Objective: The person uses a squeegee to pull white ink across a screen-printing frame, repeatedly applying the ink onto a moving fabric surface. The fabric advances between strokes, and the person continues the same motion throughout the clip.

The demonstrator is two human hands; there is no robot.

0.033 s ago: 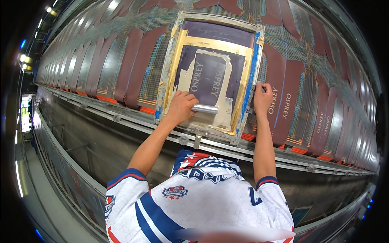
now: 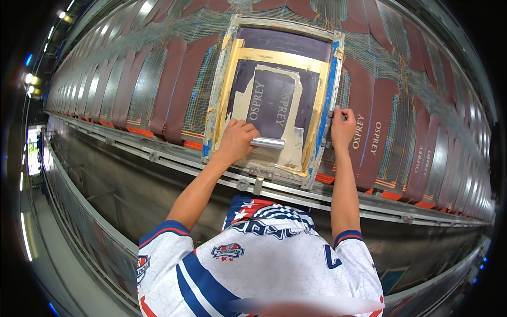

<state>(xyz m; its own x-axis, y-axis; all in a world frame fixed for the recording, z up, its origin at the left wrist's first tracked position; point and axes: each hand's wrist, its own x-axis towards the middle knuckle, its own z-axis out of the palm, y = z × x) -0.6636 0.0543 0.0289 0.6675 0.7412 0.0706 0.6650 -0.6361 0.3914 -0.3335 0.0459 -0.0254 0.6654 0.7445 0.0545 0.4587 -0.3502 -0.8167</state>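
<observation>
A screen-printing frame (image 2: 340,39) with a dark mesh and yellow and blue tape lies over the long table. Pale cream ink (image 2: 240,100) borders the lettered area of the mesh. My left hand (image 2: 237,140) is closed around one end of a squeegee (image 2: 269,142) with a shiny metal handle, low over the mesh; its blade cannot be made out. Beside the frame's right edge, my right hand (image 2: 343,127) has its fingers curled together. Whatever they grip there is hidden.
Maroon cut panels (image 2: 174,84) lie in rows along the table, and those to the right (image 2: 364,132) bear pale lettering. A metal rail (image 2: 306,198) with fittings runs along the near edge. Another long table (image 2: 95,211) stands at the lower left, beside a walkway (image 2: 47,264).
The screen frame and my hands have shifted very slightly left along the table and rail. My grip on the squeegee looks the same.
</observation>
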